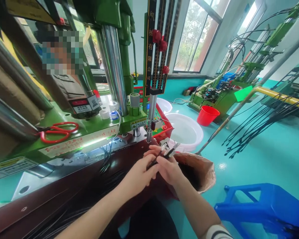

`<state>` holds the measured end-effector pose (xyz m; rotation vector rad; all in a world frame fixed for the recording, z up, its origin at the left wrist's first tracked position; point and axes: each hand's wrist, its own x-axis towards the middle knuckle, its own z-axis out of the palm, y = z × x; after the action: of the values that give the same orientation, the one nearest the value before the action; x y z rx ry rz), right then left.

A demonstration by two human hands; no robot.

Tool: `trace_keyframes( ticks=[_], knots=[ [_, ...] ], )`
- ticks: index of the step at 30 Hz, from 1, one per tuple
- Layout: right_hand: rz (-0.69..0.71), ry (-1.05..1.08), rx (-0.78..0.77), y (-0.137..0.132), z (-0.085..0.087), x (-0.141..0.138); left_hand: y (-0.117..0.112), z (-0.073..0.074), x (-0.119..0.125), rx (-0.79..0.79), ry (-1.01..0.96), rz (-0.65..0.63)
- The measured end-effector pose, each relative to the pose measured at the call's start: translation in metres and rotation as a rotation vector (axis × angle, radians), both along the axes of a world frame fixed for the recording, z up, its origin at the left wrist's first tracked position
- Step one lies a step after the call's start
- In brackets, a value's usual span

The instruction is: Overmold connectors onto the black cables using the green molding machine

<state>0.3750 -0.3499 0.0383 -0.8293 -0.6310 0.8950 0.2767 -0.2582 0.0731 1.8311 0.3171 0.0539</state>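
My left hand and my right hand meet over the right end of a dark red-brown bench. The left fingers are closed round a thin dark piece with a shiny tip. My right fingers grip a short black piece with a pale, clear-looking end. Fingers cover most of both pieces, so their kind cannot be made out. Below and beside the right hand is an open paper-lined sack with a dark inside. Many thin black cables lie along the bench by my left forearm.
A green press stands behind the bench, with red-handled scissors and white tape rolls on its ledge. White tubs, a red bucket and a blue stool are to the right. Black cables hang from a yellow pipe.
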Motion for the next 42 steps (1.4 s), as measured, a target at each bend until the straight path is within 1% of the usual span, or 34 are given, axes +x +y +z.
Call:
trace_keyframes(
  ticks=[3, 5, 7, 8, 9, 11, 13, 15, 17, 20, 22, 25, 27, 29, 30, 33, 34, 35, 36, 38, 40, 42],
  knots=[
    [-0.242, -0.025, 0.006, -0.007, -0.002, 0.012, 0.002, 0.0, 0.015, -0.025, -0.022, 0.028],
    [-0.336, -0.135, -0.068, -0.011, -0.004, 0.019, 0.004, -0.004, 0.018, -0.04, -0.021, 0.048],
    [-0.371, -0.248, -0.158, -0.014, -0.006, 0.022, 0.006, -0.009, 0.019, -0.063, -0.02, 0.065],
    [-0.369, -0.268, -0.177, -0.015, -0.007, 0.023, 0.006, -0.01, 0.019, -0.076, -0.022, 0.069],
    [-0.353, -0.256, -0.171, -0.014, -0.007, 0.024, 0.007, -0.011, 0.019, -0.087, -0.023, 0.066],
    [-0.308, -0.162, -0.11, -0.012, -0.009, 0.023, 0.009, -0.01, 0.02, -0.1, -0.02, 0.055],
    [-0.305, -0.073, -0.045, -0.008, -0.012, 0.022, 0.011, -0.008, 0.02, -0.104, -0.009, 0.056],
    [-0.355, -0.048, -0.025, -0.005, -0.014, 0.02, 0.013, -0.004, 0.021, -0.104, 0.009, 0.065],
    [-0.434, -0.028, -0.019, -0.004, -0.015, 0.018, 0.014, -0.002, 0.021, -0.095, 0.028, 0.059],
    [-0.548, 0.022, 0.016, -0.005, -0.012, 0.02, 0.014, 0.0, 0.022, -0.063, 0.036, 0.038],
    [-0.529, 0.019, 0.033, -0.007, -0.01, 0.023, 0.013, 0.0, 0.022, -0.042, 0.023, 0.044],
    [-0.352, 0.022, 0.049, -0.01, -0.008, 0.03, 0.01, -0.002, 0.022, -0.026, 0.014, 0.076],
    [-0.239, 0.062, 0.066, -0.009, -0.01, 0.032, 0.008, -0.005, 0.023, -0.012, 0.032, 0.073],
    [-0.196, 0.091, 0.06, -0.006, -0.012, 0.033, 0.007, -0.007, 0.023, 0.064, 0.042, 0.059],
    [-0.205, 0.091, 0.052, -0.004, -0.013, 0.033, 0.006, -0.008, 0.024, 0.143, 0.037, 0.062],
    [-0.278, 0.046, 0.017, -0.001, -0.015, 0.032, 0.007, -0.007, 0.026, 0.486, -0.016, 0.119],
    [-0.296, 0.016, 0.001, -0.001, -0.016, 0.032, 0.007, -0.005, 0.027, 0.58, -0.033, 0.136],
    [-0.309, -0.019, -0.019, -0.001, -0.017, 0.032, 0.007, -0.003, 0.028, 0.64, -0.046, 0.146],
    [-0.319, -0.054, -0.039, -0.002, -0.018, 0.032, 0.007, 0.001, 0.029, 0.669, -0.053, 0.148],
    [-0.339, -0.099, -0.052, -0.002, -0.02, 0.032, 0.006, 0.009, 0.033, 0.678, -0.061, 0.145],
    [-0.39, -0.1, -0.034, -0.002, -0.022, 0.031, 0.003, 0.016, 0.037, 0.698, -0.066, 0.134],
    [-0.453, -0.086, -0.027, 0.0, -0.024, 0.029, -0.001, 0.019, 0.043, 0.727, -0.081, 0.123]
  ],
)
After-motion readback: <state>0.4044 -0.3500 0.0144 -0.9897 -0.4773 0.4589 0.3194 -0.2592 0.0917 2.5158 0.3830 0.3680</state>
